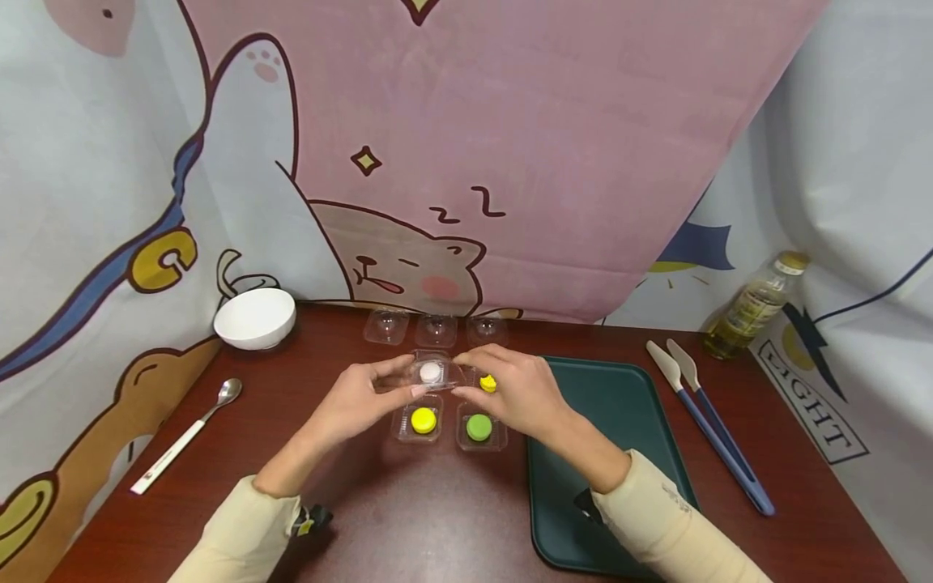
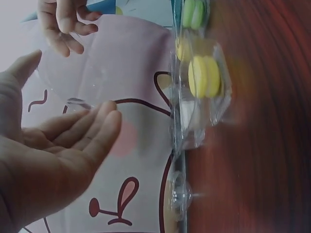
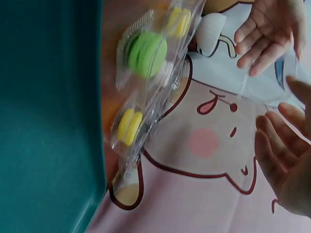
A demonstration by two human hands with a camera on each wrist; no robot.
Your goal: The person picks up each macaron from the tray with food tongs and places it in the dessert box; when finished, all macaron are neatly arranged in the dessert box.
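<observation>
Above the table, my left hand (image 1: 357,401) pinches the left end of a clear plastic lid (image 1: 449,376) between thumb and fingers. On its right end, my right hand (image 1: 517,389) holds it with the thumb and fingertips. Through or beneath the lid shows a white macaron (image 1: 431,372) in a clear box. A yellow macaron (image 1: 423,420) and a green macaron (image 1: 479,427) sit in open clear boxes nearer me. Partly behind my right hand is a yellow piece with a scalloped top (image 1: 487,383). In the left wrist view, the lid (image 2: 77,103) is faint and see-through.
Three clear domed lids (image 1: 437,330) lie along the back wall. A dark green tray (image 1: 543,518) lies under my right forearm. Farther right are blue-handled tongs (image 1: 717,437) and an oil bottle (image 1: 754,308). At left are a white bowl (image 1: 255,318) and a spoon (image 1: 182,437).
</observation>
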